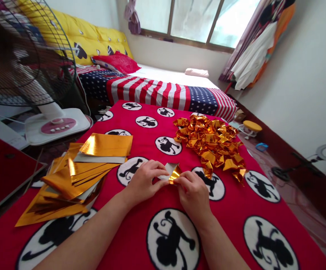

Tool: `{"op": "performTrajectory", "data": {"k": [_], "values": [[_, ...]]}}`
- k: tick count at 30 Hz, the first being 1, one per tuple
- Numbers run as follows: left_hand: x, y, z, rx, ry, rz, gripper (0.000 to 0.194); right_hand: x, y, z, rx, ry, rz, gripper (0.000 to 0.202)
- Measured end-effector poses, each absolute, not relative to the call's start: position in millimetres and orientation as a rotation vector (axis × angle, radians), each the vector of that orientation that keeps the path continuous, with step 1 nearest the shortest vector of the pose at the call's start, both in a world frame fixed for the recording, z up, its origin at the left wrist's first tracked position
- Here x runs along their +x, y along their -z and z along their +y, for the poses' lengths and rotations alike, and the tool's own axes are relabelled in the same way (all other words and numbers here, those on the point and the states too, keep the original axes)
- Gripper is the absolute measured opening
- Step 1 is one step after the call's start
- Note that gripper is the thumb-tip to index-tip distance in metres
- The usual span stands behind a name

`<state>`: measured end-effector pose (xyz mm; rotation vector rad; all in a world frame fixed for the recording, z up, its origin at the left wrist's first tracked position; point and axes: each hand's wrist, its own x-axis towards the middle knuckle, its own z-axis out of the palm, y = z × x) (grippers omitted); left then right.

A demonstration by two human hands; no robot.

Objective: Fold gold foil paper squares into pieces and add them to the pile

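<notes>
Between my two hands is a small sheet of gold foil paper (175,174), partly folded, with its pale grey back and shiny gold face both showing. My left hand (147,179) pinches its left edge between thumb and fingers. The right edge is gripped by the fingertips of my right hand (192,189). Left of my hands lies a loose stack of flat gold foil sheets (67,180), some turned grey side up. Beyond my right hand spreads a heap of folded gold foil pieces (210,138).
A red cloth with black figures in white circles (222,232) covers the surface under my hands. A white-based fan (57,123) stands at the left. Behind is a bed with a flag-patterned cover (154,92). A yellow-topped stool (252,126) is on the floor at right.
</notes>
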<state>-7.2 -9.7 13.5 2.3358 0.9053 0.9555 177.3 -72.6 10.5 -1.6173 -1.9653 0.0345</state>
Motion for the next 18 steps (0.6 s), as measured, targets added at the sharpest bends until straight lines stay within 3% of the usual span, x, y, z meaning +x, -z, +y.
{"op": "performTrajectory", "data": {"k": [11,18], "values": [[-8.0,-5.9,-22.7,2.464,-0.818,0.963,0.011,187.6,-8.8,-76.4,-1.475,-0.488,-1.885,0.016],[-3.9,-6.2,-29.6,2.321,-0.839,1.135,0.011,182.4,-7.3,-72.6,-1.542,-0.514,-1.784,0.016]]}}
